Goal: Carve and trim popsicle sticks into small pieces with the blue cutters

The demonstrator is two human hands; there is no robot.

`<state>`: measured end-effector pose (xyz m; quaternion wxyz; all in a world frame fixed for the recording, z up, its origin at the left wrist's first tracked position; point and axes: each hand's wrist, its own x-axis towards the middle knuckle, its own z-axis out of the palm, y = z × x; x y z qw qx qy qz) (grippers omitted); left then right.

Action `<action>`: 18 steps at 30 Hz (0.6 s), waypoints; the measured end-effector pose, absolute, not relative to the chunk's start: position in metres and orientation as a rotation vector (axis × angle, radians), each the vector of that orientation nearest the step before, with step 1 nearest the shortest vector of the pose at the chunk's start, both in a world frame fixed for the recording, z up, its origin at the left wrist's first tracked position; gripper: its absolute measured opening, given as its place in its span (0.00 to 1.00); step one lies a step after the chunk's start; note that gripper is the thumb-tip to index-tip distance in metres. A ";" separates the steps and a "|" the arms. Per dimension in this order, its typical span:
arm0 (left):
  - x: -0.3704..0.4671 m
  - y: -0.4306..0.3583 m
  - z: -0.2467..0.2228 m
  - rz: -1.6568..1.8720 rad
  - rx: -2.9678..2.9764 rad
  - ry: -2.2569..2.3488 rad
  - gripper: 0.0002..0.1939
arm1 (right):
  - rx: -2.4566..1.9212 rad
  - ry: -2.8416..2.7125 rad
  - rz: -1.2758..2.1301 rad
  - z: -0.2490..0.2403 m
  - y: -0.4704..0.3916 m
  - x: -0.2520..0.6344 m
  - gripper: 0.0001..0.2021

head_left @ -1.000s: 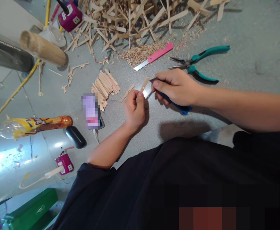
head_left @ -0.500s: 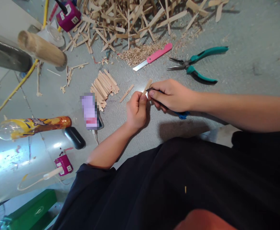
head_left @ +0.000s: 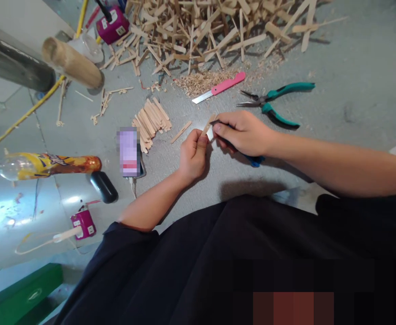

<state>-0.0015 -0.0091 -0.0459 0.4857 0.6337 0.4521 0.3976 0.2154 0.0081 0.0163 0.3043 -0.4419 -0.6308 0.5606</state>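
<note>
Between the thumb and fingers of my left hand is a flat wooden craft stick, its upper end sticking out. My right hand is closed round a slim dark-tipped tool with a blue end; most of it is hidden in the palm, and its exact kind does not show. The tool's tip is at the craft stick, close to my left thumb. Left of my hands lie a single notched stick and a pile of craft sticks.
Beyond my hands lie a pink-handled knife, wood shavings, open green-handled pliers and a heap of joined sticks. A phone, a bottle, a black case and a bamboo tube are to the left.
The camera view has shifted and turned slightly. Both hands keep their grips on the craft stick and the tool, with the tip still at the stick.
</note>
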 end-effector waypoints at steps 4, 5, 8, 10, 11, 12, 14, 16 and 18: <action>0.001 -0.011 -0.039 1.064 1.601 1.191 0.34 | -1.424 -1.892 0.955 0.014 0.023 0.226 0.17; 0.002 -0.011 -0.039 1.069 1.616 1.207 0.35 | -1.498 -1.981 0.811 0.013 0.026 0.228 0.15; 0.003 -0.008 -0.037 1.090 1.655 1.271 0.37 | -1.682 -2.195 0.544 0.012 0.035 0.230 0.10; -0.001 0.000 -0.034 1.104 1.684 1.363 0.36 | -1.778 -2.267 0.449 0.013 0.038 0.229 0.12; -0.005 0.006 -0.031 1.109 1.697 1.438 0.35 | -1.812 -2.290 0.418 0.013 0.038 0.228 0.13; -0.011 0.013 -0.028 1.124 1.708 1.526 0.32 | -1.836 -2.309 0.395 0.014 0.039 0.227 0.15; -0.027 0.031 -0.018 1.109 1.712 1.711 0.22 | -1.871 -2.330 0.358 0.015 0.039 0.225 0.18; -0.047 0.051 -0.007 1.031 1.702 1.948 0.19 | -1.893 -2.338 0.319 0.015 0.039 0.223 0.21; -0.064 0.067 0.000 0.884 1.671 2.130 0.21 | -1.894 -2.358 0.289 0.014 0.040 0.221 0.23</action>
